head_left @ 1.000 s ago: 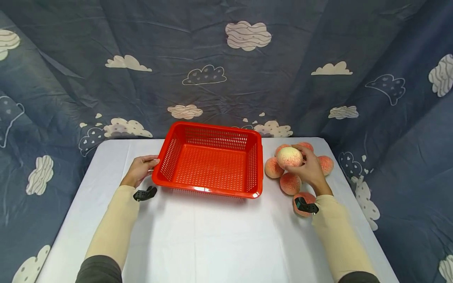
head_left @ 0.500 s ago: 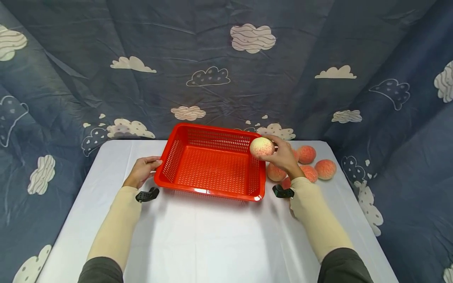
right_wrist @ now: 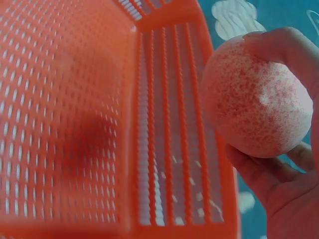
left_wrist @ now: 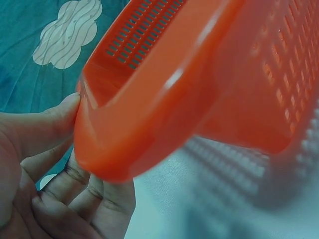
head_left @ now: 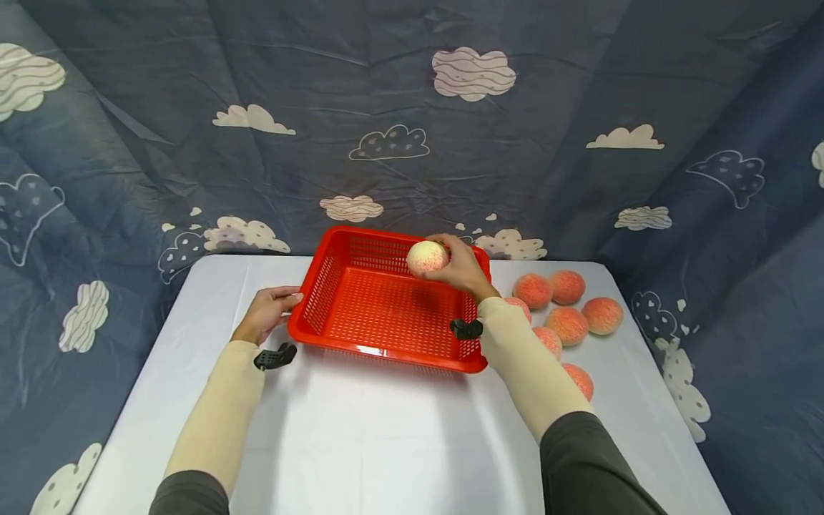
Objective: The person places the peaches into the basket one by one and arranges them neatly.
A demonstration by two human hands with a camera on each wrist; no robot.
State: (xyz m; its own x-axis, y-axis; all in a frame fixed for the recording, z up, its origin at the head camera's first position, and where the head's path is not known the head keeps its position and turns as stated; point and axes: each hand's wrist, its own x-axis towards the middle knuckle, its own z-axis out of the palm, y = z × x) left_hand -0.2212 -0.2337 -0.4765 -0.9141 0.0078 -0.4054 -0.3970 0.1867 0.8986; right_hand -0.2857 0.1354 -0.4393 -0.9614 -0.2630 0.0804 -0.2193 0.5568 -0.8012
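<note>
- Basket (head_left: 380,304), head cam: red plastic, perforated sides + floor, far half of white table (head_left: 360,443), set a bit askew, near-right corner closest to person.
- L hand (head_left: 267,312): at basket's left side, thumb + fingers pinching rim, only rim thickness btwn them.
- R hand (head_left: 462,266): thumb + fingers curved round held peach (head_left: 427,257), spread approx fruit width.
- Held peach: pale yellow w/ red speckle, seen against basket's far wall, right of ctr. Exact height above basket floor: can't tell.
- Loose peaches (head_left: 566,325): 7 visible, orange-red, on table right of basket; far ones bunched, a few partly behind R arm.
- Sleeves (head_left: 215,415): cream, dark higher up. Blk wrist unit (head_left: 275,356) on L, similar one on R.
- Curtain (head_left: 386,93): dk blue-grey, cream cloud prints, behind far table edge + down both sides.
- L wrist cam: thumb tip against basket rim at a corner, other fingers bent underneath. Slotted wall behind; patterned shadow on table under basket.
- R wrist cam: peach btwn thumb (top) and fingers (below), firmly cupped; fruit overlaps basket rim in this view, just beside slotted wall. Perforated basket floor at pic left, blurry, w/ dk red shadow patch.
</note>
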